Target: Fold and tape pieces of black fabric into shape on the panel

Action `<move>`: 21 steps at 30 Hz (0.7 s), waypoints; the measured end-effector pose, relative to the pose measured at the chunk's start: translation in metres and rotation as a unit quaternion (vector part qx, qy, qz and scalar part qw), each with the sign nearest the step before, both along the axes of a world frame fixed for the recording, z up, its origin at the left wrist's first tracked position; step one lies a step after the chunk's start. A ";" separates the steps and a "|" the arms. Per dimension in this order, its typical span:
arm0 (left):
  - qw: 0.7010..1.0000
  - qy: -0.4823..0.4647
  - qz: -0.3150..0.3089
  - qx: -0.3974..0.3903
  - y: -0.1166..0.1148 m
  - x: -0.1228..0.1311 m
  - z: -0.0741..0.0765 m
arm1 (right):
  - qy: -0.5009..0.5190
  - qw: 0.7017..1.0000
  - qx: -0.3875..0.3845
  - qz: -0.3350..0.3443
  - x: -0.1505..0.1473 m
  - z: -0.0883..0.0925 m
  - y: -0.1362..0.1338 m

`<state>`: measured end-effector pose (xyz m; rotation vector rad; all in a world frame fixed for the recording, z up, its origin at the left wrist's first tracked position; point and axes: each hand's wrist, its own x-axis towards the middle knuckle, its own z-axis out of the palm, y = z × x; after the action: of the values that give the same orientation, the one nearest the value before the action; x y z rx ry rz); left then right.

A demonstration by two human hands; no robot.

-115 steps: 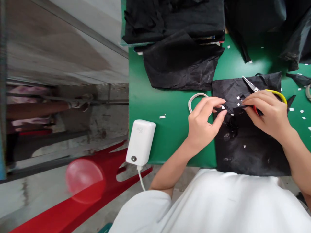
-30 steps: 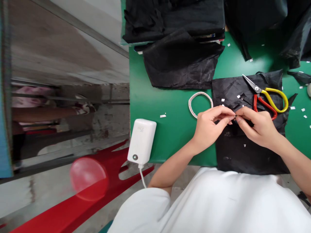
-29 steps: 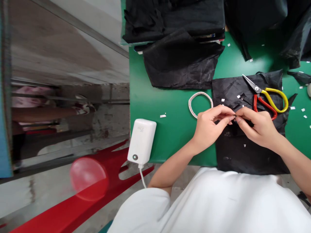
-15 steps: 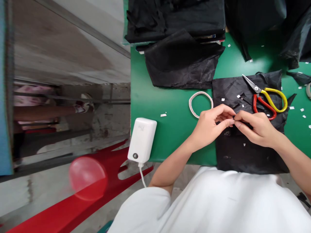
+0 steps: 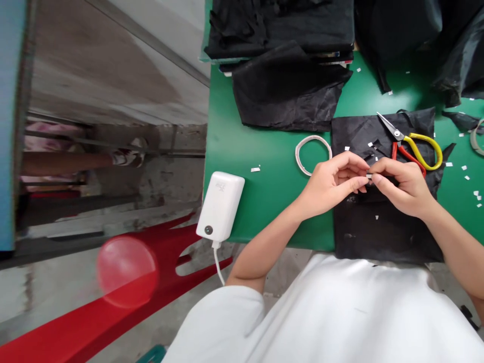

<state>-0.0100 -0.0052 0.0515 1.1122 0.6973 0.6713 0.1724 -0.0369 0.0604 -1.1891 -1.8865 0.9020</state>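
the left hand (image 5: 333, 184) and right hand (image 5: 399, 184) meet fingertip to fingertip just above the black cloth (image 5: 381, 222) on the green counter (image 5: 264, 196). between them sits a small white tag (image 5: 369, 175), and each grip is pressed together on it, thumb against forefinger, with a fold of the cloth seemingly caught in the same pinch (too small to tell for sure). both wrists angle inward from the counter's near edge, palms half turned toward each other, the other fingers curled loosely.

judging from this, the work wants light, even pressure from both sides, with the tag kept flat and square to the cloth edge, and the pinch held low over the cloth so it doesn't drag.

the scissors (image 5: 412, 143) lie on the cloth just beyond the right hand, apart from it. a white loop (image 5: 313, 154) rests on the counter near the left hand.
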 end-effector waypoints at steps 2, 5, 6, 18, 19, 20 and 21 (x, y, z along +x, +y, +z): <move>1.000 -0.005 -0.007 -0.003 0.000 -0.001 0.001 | -0.011 1.000 0.021 -0.016 0.000 0.000 -0.001; 1.000 0.003 -0.019 0.012 0.000 -0.001 0.001 | -0.031 0.998 0.042 -0.032 0.001 0.000 -0.001; 0.999 0.010 -0.022 0.024 0.000 0.000 0.001 | -0.037 0.998 0.047 -0.035 0.001 0.000 -0.001; 0.967 0.091 0.005 0.238 -0.004 0.006 -0.008 | -0.068 0.994 0.085 -0.017 0.001 -0.009 -0.005; 0.964 0.096 0.003 0.246 -0.003 0.006 -0.009 | -0.061 0.994 0.084 -0.012 0.001 -0.009 -0.006; 0.963 0.099 0.000 0.250 -0.003 0.007 -0.009 | -0.053 0.995 0.080 -0.008 0.002 -0.009 -0.006; 0.964 0.099 -0.005 0.248 -0.002 0.008 -0.009 | -0.044 0.996 0.071 -0.005 0.003 -0.009 -0.006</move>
<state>-0.0021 -0.0071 0.0427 1.6615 0.7115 0.7540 0.1758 -0.0432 0.0512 -1.1681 -1.9781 0.7075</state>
